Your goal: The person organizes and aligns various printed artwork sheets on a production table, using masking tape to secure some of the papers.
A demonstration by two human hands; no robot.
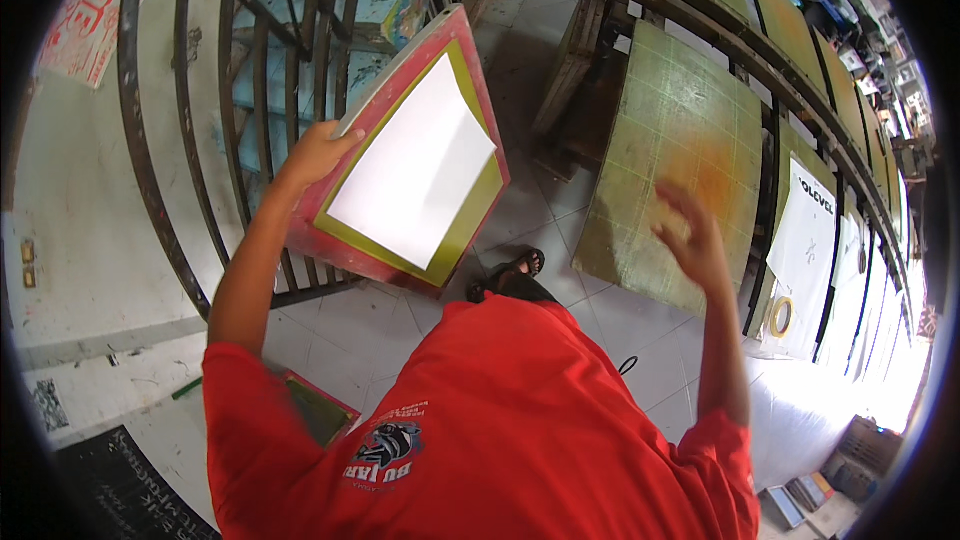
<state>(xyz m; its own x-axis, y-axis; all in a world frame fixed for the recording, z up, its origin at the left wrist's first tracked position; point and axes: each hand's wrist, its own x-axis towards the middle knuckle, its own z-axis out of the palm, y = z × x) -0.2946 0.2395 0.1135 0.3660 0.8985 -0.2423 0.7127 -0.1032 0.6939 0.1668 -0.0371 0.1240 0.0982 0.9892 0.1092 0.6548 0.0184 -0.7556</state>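
My left hand [318,152] grips the left edge of a screen-printing frame [480,90] with a red border and yellow-green mesh. The frame is held up and tilted on my left. A white sheet [410,175] covers much of its mesh, with one corner lifting at the right. My right hand [695,240] is raised with its fingers apart, holding nothing. Below it lies a worn yellow-green printing board [640,130] with grid lines and an orange stain. Whether the right hand touches the board I cannot tell.
Dark metal railings [190,90] stand at the left beside blue steps [270,70]. A long rack of boards curves along the right, with a white printed sheet [803,230] and a tape roll [781,317]. Another small frame [325,410] lies low at the left. Grey tiles [340,330] cover the floor.
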